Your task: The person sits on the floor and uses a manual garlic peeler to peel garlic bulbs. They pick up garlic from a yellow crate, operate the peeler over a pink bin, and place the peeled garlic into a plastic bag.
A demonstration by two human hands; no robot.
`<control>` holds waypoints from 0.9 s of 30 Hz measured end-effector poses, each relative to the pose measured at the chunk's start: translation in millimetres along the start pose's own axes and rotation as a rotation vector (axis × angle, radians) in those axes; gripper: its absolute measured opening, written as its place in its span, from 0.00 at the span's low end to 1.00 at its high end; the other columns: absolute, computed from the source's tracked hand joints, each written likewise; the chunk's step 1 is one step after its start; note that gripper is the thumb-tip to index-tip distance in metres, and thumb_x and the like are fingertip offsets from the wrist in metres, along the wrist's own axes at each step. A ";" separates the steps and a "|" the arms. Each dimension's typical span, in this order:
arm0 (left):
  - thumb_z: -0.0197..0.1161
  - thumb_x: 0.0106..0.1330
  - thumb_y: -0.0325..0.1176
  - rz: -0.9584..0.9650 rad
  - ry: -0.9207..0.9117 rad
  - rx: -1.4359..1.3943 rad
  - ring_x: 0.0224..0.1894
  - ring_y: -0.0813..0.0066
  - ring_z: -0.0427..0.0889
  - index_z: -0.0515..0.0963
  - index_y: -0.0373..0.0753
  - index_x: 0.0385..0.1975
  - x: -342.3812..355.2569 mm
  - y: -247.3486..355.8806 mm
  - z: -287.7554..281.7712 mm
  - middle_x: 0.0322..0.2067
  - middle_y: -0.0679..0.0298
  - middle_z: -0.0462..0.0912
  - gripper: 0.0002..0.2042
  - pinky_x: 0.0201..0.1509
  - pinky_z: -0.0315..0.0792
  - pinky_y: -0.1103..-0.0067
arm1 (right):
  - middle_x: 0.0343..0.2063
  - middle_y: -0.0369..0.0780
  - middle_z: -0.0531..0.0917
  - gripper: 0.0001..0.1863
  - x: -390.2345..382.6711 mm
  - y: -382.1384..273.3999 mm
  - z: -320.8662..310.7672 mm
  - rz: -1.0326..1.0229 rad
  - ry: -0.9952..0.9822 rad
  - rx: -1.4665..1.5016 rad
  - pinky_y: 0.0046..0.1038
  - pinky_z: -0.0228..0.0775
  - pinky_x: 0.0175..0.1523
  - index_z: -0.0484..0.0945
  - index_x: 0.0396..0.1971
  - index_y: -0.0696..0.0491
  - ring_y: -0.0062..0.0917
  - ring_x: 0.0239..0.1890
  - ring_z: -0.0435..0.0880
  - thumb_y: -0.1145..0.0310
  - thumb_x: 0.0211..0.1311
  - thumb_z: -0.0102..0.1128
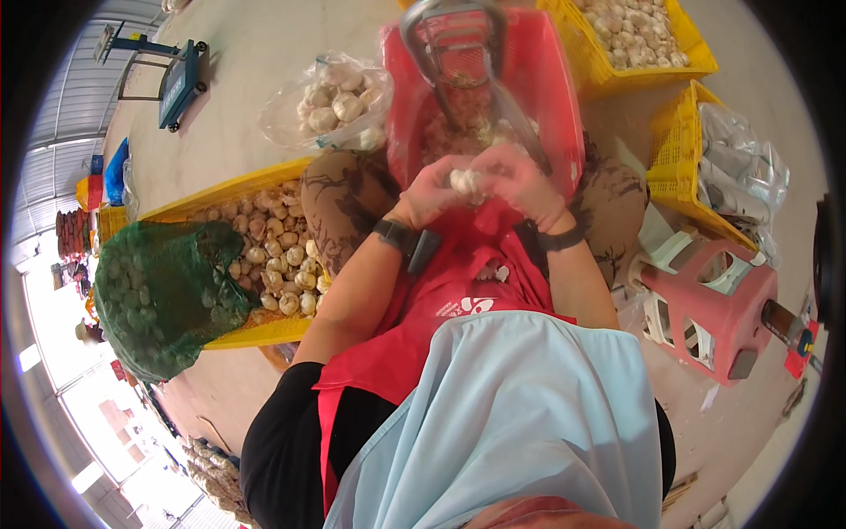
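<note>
Between my two hands, over my lap, is a white garlic bulb (465, 182). My left hand (431, 190) closes on its left side and my right hand (522, 183) on its right, with the fingertips meeting around it. Just beyond the hands stands a red plastic crate (564, 106) with loose garlic skins (445, 137) in it. A grey metal frame (454, 13) rises over that crate. A clear plastic bag of peeled-looking white garlic bulbs (348, 106) rests to the left of the red crate.
At my left, a yellow crate (256, 337) holds many garlic bulbs, with a green mesh sack (159, 300) over its end. More yellow crates (617, 84) (679, 150) stand at right. A pink stool (723, 309) is at my right; a platform scale (181, 84) stands far left.
</note>
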State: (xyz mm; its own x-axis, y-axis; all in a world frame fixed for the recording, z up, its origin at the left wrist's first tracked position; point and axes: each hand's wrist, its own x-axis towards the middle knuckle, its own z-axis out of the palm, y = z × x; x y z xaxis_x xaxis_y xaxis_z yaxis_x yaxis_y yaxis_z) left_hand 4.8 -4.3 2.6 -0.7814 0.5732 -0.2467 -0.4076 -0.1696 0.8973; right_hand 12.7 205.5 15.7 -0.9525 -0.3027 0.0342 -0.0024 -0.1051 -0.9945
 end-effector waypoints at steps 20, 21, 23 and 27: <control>0.61 0.51 0.16 -0.138 -0.168 -0.022 0.41 0.79 0.77 0.72 0.38 0.49 -1.9 -3.6 -19.5 0.39 0.68 0.78 0.23 0.40 0.71 0.86 | 0.35 0.40 0.80 0.12 -0.5 -19.5 -4.8 0.259 -0.164 -0.053 0.24 0.73 0.42 0.81 0.38 0.59 0.23 0.37 0.81 0.71 0.55 0.67; 0.61 0.51 0.16 -0.137 -0.178 -0.018 0.40 0.80 0.77 0.72 0.38 0.50 -1.0 -5.4 -20.6 0.39 0.68 0.78 0.23 0.40 0.71 0.86 | 0.34 0.40 0.80 0.11 -1.6 -14.6 -3.3 0.152 -0.154 -0.092 0.23 0.73 0.41 0.81 0.39 0.59 0.22 0.35 0.80 0.71 0.56 0.66; 0.61 0.51 0.16 -0.078 -0.201 0.045 0.40 0.80 0.77 0.72 0.38 0.50 2.5 -15.7 -26.9 0.39 0.68 0.78 0.24 0.41 0.71 0.85 | 0.33 0.39 0.80 0.10 -4.4 0.4 0.3 -0.061 -0.133 -0.169 0.23 0.73 0.38 0.81 0.39 0.59 0.21 0.32 0.80 0.72 0.58 0.63; 0.60 0.51 0.16 0.035 -0.243 0.150 0.41 0.79 0.78 0.72 0.37 0.52 7.6 -33.9 -38.3 0.41 0.68 0.78 0.24 0.43 0.71 0.84 | 0.36 0.40 0.79 0.10 0.2 -3.3 -10.0 0.093 -0.234 -0.190 0.24 0.72 0.40 0.80 0.41 0.58 0.22 0.36 0.79 0.71 0.60 0.61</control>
State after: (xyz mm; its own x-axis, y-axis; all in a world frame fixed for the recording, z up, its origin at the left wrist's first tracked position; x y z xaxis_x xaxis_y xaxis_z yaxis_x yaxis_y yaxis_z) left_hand -5.5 -24.9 -43.8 -0.6502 0.7475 -0.1356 -0.2934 -0.0825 0.9524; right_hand 9.5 215.2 18.1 -0.8552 -0.5150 -0.0578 0.0034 0.1059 -0.9944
